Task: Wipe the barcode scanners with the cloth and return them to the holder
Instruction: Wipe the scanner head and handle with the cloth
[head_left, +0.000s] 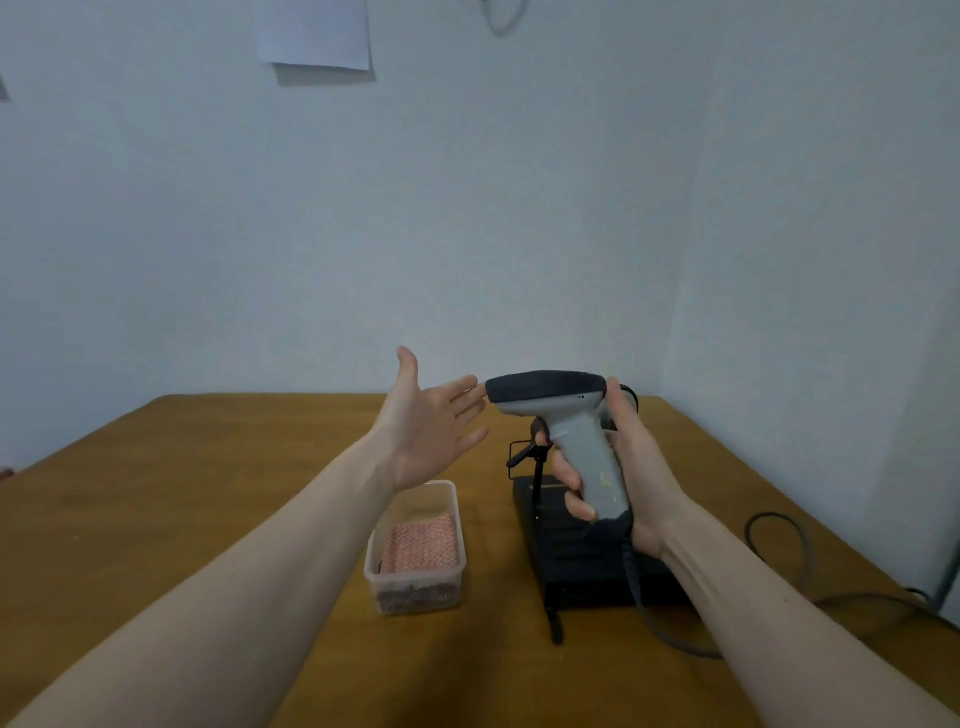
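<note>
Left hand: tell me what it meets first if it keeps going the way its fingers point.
The left hand points right, at the scanner held in the right hand. Its fingertips would meet the scanner's dark front end first; they look about to touch it, though depth is unclear.

A grey scanner with a dark head is held upright at 3 o'clock above the black holder. A pink cloth lies at 9 o'clock.
</note>
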